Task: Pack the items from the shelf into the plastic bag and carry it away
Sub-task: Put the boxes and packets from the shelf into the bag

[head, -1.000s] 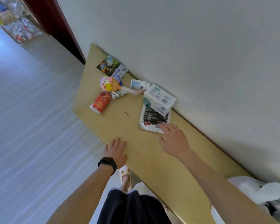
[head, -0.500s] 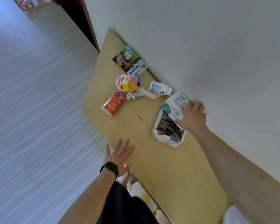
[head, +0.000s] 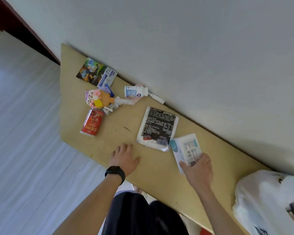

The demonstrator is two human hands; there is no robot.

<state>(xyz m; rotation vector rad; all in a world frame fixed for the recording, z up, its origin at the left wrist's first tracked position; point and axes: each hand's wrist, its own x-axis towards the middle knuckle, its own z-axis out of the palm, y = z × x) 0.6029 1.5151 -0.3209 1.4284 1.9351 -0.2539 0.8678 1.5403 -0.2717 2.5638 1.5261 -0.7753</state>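
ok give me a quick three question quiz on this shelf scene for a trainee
1. Which lies nearer the wall: the bottle or the can?
2. True or false: the right hand holds the box.
3. The left hand rests on: A the can, B the shelf, C the bottle.

Key: 1 bottle; 2 true; 3 B.
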